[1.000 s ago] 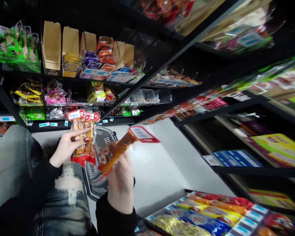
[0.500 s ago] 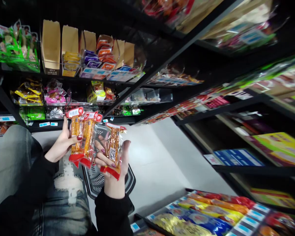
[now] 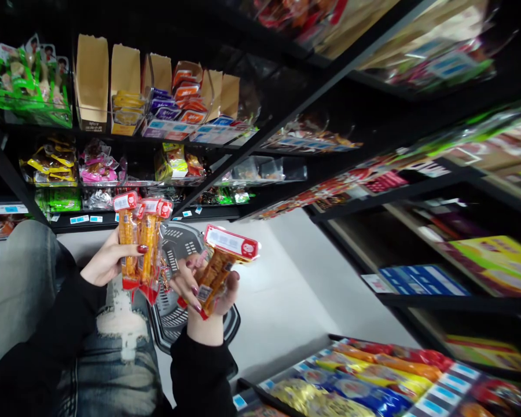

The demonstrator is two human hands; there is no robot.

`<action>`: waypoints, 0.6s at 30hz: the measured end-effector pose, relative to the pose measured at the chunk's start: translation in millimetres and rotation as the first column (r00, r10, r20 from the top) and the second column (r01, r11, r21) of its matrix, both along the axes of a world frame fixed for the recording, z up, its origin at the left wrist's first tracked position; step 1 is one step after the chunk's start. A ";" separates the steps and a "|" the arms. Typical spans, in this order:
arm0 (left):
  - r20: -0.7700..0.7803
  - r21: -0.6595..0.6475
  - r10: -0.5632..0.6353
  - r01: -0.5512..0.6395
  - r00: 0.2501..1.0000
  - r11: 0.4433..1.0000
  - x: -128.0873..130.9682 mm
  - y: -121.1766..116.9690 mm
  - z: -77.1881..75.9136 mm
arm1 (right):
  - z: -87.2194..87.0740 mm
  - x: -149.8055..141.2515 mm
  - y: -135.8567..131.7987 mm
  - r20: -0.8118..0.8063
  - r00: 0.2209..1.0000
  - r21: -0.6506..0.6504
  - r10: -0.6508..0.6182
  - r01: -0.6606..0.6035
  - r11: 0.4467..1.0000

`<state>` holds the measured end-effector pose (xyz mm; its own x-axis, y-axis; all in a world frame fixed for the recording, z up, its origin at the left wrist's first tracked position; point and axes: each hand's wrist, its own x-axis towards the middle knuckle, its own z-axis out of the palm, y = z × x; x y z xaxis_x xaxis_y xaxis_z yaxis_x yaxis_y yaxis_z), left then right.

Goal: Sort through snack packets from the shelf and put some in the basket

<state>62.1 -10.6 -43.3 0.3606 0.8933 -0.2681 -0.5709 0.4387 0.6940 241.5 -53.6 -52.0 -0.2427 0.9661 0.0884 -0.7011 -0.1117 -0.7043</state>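
Several clear snack packets (image 3: 146, 246) with red-and-white tops and orange-brown sticks inside are pinched in my left hand (image 3: 104, 259), the thumb lying across their front. My right hand (image 3: 226, 296), palm up, holds one more snack packet (image 3: 219, 267) of the same kind, tilted with its label end toward the upper right. The fingers curl over its left side and the thumb rests at its right. Beneath both hands a dark slotted shopping basket (image 3: 173, 321) sits on the floor, partly hidden by the hands and packets.
Black shelves (image 3: 226, 152) with bagged snacks and open cardboard boxes (image 3: 92, 81) stand in front. More shelving runs along the right, holding a yellow-green box (image 3: 495, 260). A low rack of colourful packets (image 3: 351, 385) is at lower right. My jeans-clad knee (image 3: 30, 260) is at left.
The right hand's packet has tipped to the right and moved away from the left hand's bundle, opening a gap between them. The left hand's packets have shifted slightly left.
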 end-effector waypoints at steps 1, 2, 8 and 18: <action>0.001 0.012 -0.007 0.007 1.000 1.000 0.3 -1.0 0.8 | 1.6 -0.5 1.4 0.024 0.999 -0.026 -0.023 0.024 0.999; -0.001 0.025 -0.014 0.014 1.000 1.000 1.0 -2.0 1.8 | 3.6 -1.9 3.2 0.052 0.997 -0.063 -0.056 0.059 0.996; -0.038 0.135 -0.076 0.080 0.996 0.988 14.3 -9.9 11.3 | 11.5 -24.8 13.1 0.346 0.868 -0.247 -0.356 0.450 0.858; -0.085 0.010 0.039 -0.038 0.996 0.999 36.4 -15.6 9.0 | 2.6 -30.8 9.9 0.862 0.380 0.108 -0.336 0.511 0.853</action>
<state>98.4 -26.1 -34.2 0.3024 0.9083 -0.2890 -0.5260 0.4118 0.7441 210.6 -43.7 -49.4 0.3330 0.9409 -0.0612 0.2200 -0.1407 -0.9653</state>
